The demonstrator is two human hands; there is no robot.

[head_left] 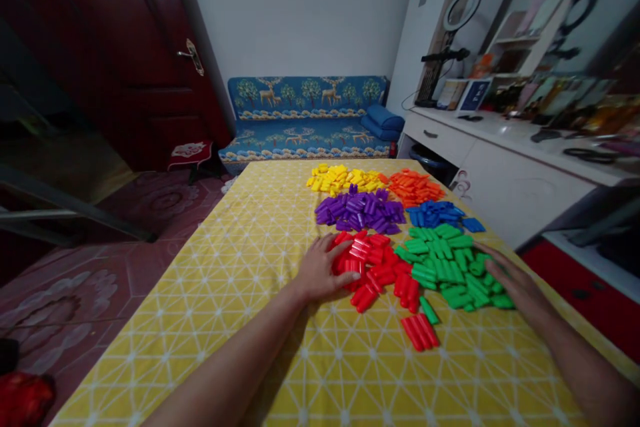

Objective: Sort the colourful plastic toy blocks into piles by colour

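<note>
Table (200, 300) before me, lower middle of frame. On it, right of centre, six piles of pieces (360, 210), three rows of two; a few loose pieces just before the nearest row. Behind the table, upper centre: sofa (300, 97), cushions (384, 121) on its right end. Door (120, 33) upper left, stool (190, 152) near it. Dresser (530, 193) at right, lamp (441, 57) on its far end.

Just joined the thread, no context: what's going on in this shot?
A person has both bare hands at piles of small plastic-looking pieces on a yellow patterned table. The left hand rests on the edge of the red pile; the right hand is at the outer side of the green pile. Purple, blue, yellow and orange piles lie farther back.
</note>
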